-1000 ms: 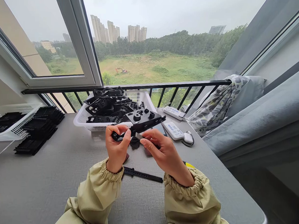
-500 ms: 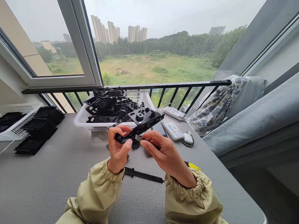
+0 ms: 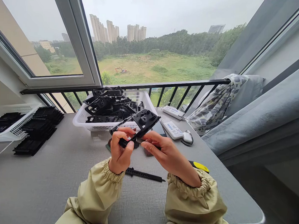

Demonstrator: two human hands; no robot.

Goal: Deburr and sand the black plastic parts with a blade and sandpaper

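Observation:
My left hand grips the near-left end of a black moulded plastic frame, thumb in front and fingers behind. The frame is tilted, its broad plate with a round hole rising to the upper right. In my right hand, thumb and fingers pinch a thin flat tool with a greyish blade. Its tip meets the inner edge of the frame close to my left thumb; the rest is mostly hidden by my fingers. Below both hands a black caliper lies on the table.
Behind the hands stands a white basket heaped with black plastic frames. Stacked black parts lie beside another white basket at left. White power boxes lie at right, and a yellow-black handle shows near my right sleeve.
The frame has turned in my left hand, its plate dipping a little and shifting left. The flat tool stays against it, its blade now angled differently. My right forearm has moved slightly right.

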